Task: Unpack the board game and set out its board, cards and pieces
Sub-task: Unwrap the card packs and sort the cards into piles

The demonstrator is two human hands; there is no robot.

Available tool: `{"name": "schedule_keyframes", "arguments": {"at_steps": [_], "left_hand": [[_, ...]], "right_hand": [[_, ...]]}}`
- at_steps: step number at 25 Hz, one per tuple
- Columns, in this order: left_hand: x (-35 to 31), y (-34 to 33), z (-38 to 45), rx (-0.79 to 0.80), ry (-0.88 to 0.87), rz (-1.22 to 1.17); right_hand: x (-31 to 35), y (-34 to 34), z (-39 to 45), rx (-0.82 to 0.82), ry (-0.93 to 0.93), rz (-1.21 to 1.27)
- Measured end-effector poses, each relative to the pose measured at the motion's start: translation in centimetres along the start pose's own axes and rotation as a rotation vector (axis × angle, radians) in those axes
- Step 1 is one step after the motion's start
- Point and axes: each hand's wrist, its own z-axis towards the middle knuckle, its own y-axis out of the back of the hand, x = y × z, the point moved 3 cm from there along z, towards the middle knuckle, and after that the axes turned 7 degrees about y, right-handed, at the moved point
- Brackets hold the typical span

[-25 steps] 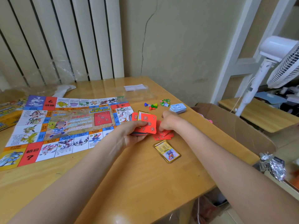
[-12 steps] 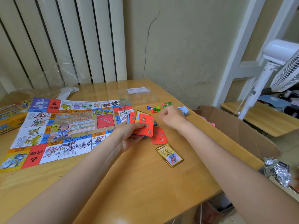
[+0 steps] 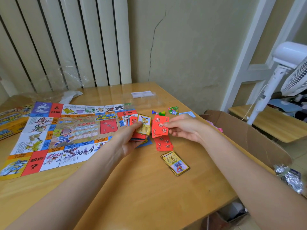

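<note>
The colourful game board [image 3: 63, 135] lies unfolded on the left of the wooden table [image 3: 141, 188]. My left hand [image 3: 131, 138] grips a stack of cards [image 3: 141, 128] with a gold-framed card on top. My right hand [image 3: 181, 128] pinches a red card [image 3: 159, 126] just above a small pile of red cards [image 3: 163, 143] on the table. A gold-framed card pile [image 3: 175, 163] lies nearer me. Small pawns [image 3: 158, 112], green tokens [image 3: 173, 110] and a pale blue stack of notes [image 3: 187, 113] sit beyond my hands.
The yellow game box [image 3: 11, 123] is at the far left edge. Clear plastic wrapping [image 3: 142, 98] and a white slip lie at the back of the table. An open cardboard box [image 3: 249, 138] stands to the right, a white fan [image 3: 285, 72] behind it.
My right hand came back from the far side and now holds a red card over the red pile. A gold-framed card now tops the stack in my left hand.
</note>
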Motion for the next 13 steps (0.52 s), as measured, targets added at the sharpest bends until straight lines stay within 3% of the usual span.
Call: {"name": "schedule_keyframes", "arguments": {"at_steps": [6,13], "left_hand": [[0.0,-0.2,0.0,0.0,-0.035,-0.04],[-0.4,0.2,0.0,-0.025,-0.021,0.0]], "right_hand": [[0.3,0.2,-0.3,0.073,0.018,0.139],[-0.6,1.4,0.6,-0.019,-0.107,-0.378]]}}
